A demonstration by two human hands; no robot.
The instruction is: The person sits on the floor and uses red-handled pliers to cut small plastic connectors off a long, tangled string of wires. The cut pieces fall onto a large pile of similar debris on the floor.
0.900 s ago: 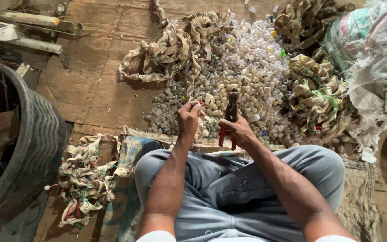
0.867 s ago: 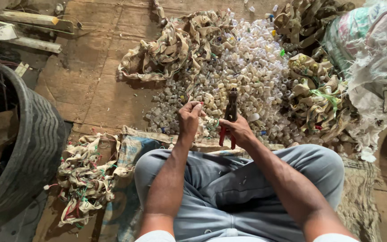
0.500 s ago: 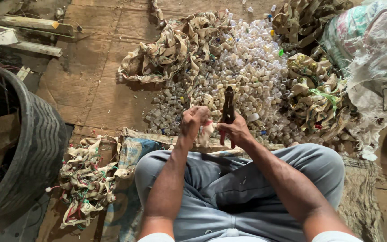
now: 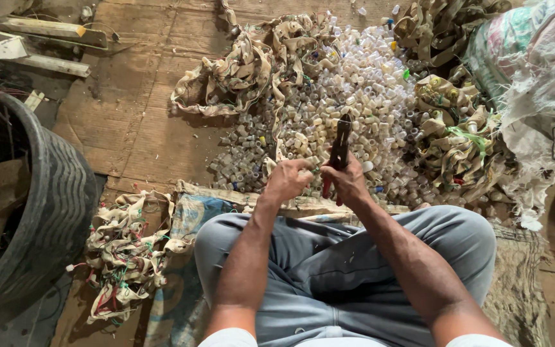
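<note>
Two hands meet in front of my knees: my right hand [image 4: 349, 182] is clenched around red-handled pliers [image 4: 337, 154], nose pointing away from me, and my left hand [image 4: 286, 181] is closed on a small pale piece I cannot make out, just beside the pliers. Past them a heap of small clear plastic caps [image 4: 354, 77] covers the wooden floor [image 4: 123, 122]. Tangled cloth strips with wires [image 4: 123, 250] lie by my left knee, near a tyre [image 4: 46, 212].
</note>
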